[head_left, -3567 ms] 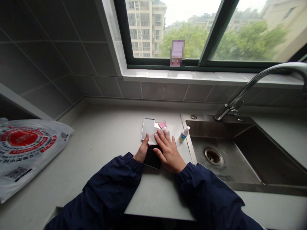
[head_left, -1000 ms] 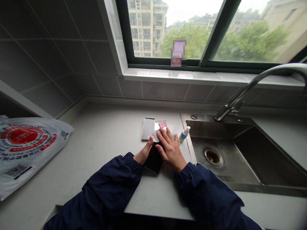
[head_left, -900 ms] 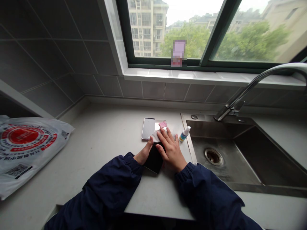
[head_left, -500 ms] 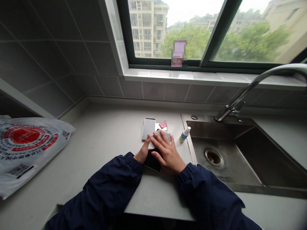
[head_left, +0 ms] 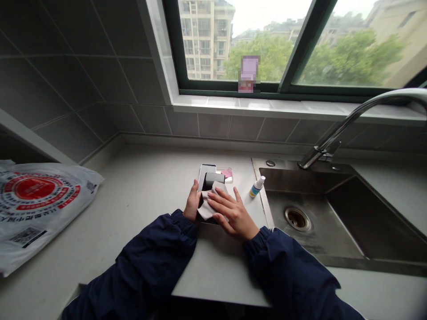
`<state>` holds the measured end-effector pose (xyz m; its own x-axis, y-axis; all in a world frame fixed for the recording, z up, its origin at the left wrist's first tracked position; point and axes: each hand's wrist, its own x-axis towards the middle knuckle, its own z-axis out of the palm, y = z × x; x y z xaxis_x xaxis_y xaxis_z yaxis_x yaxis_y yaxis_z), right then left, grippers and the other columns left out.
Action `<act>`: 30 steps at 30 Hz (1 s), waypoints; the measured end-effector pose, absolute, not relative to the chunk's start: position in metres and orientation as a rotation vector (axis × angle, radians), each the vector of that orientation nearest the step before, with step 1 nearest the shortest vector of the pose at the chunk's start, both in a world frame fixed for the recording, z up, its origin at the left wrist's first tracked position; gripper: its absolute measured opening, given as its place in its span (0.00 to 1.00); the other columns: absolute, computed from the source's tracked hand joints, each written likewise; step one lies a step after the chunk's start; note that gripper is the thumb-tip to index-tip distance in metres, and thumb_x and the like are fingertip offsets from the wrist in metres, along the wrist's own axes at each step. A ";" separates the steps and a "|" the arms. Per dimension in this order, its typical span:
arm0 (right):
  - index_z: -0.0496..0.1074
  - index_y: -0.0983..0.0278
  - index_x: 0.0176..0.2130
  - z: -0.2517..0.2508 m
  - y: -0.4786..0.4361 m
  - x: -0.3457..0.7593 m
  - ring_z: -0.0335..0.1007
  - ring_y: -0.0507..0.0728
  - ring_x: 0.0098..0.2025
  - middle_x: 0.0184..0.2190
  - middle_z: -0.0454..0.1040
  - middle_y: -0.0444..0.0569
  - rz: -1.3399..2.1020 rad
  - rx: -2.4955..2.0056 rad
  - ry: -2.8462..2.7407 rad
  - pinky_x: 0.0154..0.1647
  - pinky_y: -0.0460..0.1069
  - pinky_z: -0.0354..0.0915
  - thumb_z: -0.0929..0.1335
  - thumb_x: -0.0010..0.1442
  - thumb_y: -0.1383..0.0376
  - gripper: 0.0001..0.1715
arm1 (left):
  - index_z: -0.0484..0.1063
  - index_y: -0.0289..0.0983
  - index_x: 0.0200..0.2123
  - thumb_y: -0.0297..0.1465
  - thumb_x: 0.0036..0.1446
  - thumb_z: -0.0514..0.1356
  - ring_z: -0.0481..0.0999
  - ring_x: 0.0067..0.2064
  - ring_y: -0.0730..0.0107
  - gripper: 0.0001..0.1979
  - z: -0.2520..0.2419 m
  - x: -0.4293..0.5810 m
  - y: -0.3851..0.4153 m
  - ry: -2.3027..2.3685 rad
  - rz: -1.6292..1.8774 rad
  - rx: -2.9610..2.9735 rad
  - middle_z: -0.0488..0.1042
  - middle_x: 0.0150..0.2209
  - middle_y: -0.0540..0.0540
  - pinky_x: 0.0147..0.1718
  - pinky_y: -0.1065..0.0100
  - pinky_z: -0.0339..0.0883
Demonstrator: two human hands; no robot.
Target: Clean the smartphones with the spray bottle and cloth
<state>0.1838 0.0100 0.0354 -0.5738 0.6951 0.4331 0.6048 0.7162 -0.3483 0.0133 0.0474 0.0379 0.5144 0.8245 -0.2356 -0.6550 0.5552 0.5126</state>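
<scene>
Pressing: right hand (head_left: 235,214) spread open on cloth (head_left: 207,210), keeping it against the phone.
Steadying: left hand (head_left: 192,202) closed on the edge of black phone (head_left: 210,180), apparently to hold it still.
Beyond grip: pale phone (head_left: 203,171) beneath; spray bottle (head_left: 256,187) to the right.

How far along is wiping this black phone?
Done: the spray bottle seems set aside. In hand: your right hand presses a white cloth on the black phone, your left hand steadying its edge. Left: its far end is uncovered; the pink packet lies apart.
</scene>
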 end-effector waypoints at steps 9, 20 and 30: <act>0.56 0.57 0.69 0.027 0.019 0.190 0.41 0.64 0.74 0.70 0.55 0.52 0.195 -1.222 -2.207 0.68 0.74 0.41 0.57 0.72 0.58 0.29 | 0.60 0.32 0.66 0.52 0.64 0.50 0.74 0.57 0.51 0.37 0.030 0.020 0.046 0.377 0.867 0.409 0.76 0.54 0.35 0.60 0.56 0.62; 0.58 0.56 0.68 0.023 0.020 0.189 0.41 0.65 0.74 0.70 0.56 0.51 0.294 -1.233 -2.178 0.67 0.75 0.41 0.57 0.72 0.57 0.27 | 0.61 0.31 0.66 0.53 0.65 0.46 0.75 0.56 0.49 0.38 0.031 0.019 0.047 0.413 0.857 0.400 0.77 0.52 0.34 0.59 0.54 0.63; 0.70 0.57 0.60 0.034 0.010 0.187 0.52 0.61 0.71 0.63 0.68 0.49 0.337 -0.945 -2.276 0.72 0.67 0.35 0.61 0.70 0.58 0.22 | 0.64 0.25 0.62 0.57 0.64 0.42 0.77 0.52 0.45 0.43 0.046 0.013 0.047 0.470 0.982 0.346 0.78 0.49 0.30 0.57 0.51 0.65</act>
